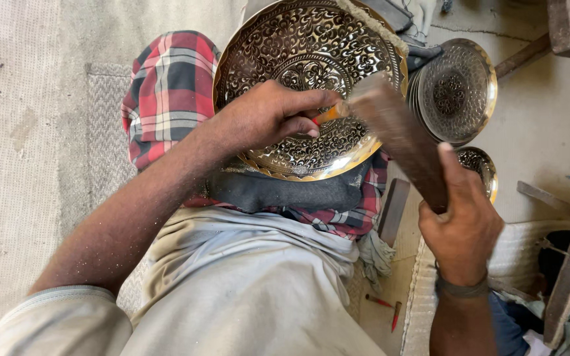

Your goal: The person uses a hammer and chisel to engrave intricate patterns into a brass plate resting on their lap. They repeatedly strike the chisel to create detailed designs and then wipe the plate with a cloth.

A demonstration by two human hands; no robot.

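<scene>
Engraved brass plate [308,86]: upper centre of the frame, propped tilted on the person's lap against a red checked cloth [166,92] and a dark pad [285,191]; the padding seems to steady it and turn its patterned face up toward the tool.
Left hand [268,115]: centre of the frame, resting on the plate's face, fingers pinched closed around a small chisel [331,112] with an orange-red shaft; the tip lies toward the plate's right part, though its exact contact spot is hidden.
Left arm: runs from lower left up to the centre, forearm stretched out, wrist bent down so the hand braces on the metal.
Right hand [460,224]: lower right, wrapped tight around the lower end of a dark wooden mallet block [397,135], thumb along its side.
Mallet block: slants up-left, its blurred upper end just beside the chisel's butt, placed to strike it.
Right arm: comes up from the bottom right edge, a dark band at the wrist.
Other plates [456,89]: a stack of similar engraved plates at upper right, on the floor, apart from the hands.
Spare chisels [387,310]: two small red ones on the floor at lower centre-right.
</scene>
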